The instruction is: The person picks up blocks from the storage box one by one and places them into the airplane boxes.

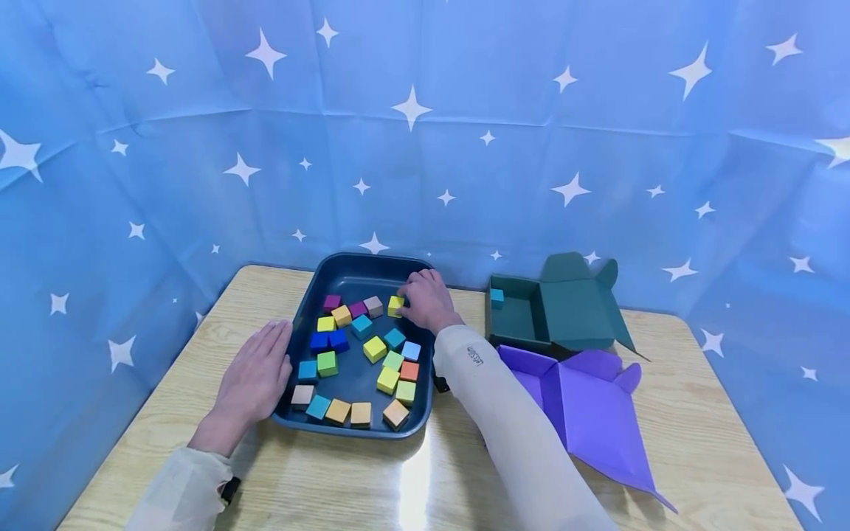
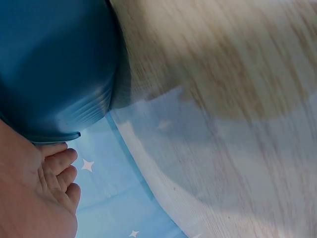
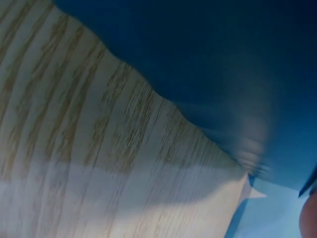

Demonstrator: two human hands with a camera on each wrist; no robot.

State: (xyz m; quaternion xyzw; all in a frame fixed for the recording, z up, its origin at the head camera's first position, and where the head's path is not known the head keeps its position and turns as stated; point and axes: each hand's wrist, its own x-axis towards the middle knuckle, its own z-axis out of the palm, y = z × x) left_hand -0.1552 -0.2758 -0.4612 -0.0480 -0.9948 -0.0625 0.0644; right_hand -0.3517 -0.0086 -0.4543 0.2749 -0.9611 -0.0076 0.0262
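Note:
A dark blue tray (image 1: 352, 274) holds many loose wooden cubes in several colours. At its back right, my right hand (image 1: 428, 301) reaches over the rim and pinches a yellow cube (image 1: 395, 306) between thumb and fingertips. My left hand (image 1: 255, 372) rests against the tray's left rim with straight fingers and holds nothing. From below, the left wrist view shows that hand (image 2: 47, 183) at the tray's edge (image 2: 59, 74). The right wrist view has mostly the tray's outer side (image 3: 208, 64), with a fingertip (image 3: 309, 218) at the right edge; the yellow cube is hidden there.
Right of the tray, an open dark green box (image 1: 518, 335) has a teal cube (image 1: 496, 298) inside. In front of it lies an open purple box (image 1: 598, 420), partly behind my right sleeve. A blue star-patterned cloth (image 1: 465, 162) surrounds the wooden table (image 1: 332, 487).

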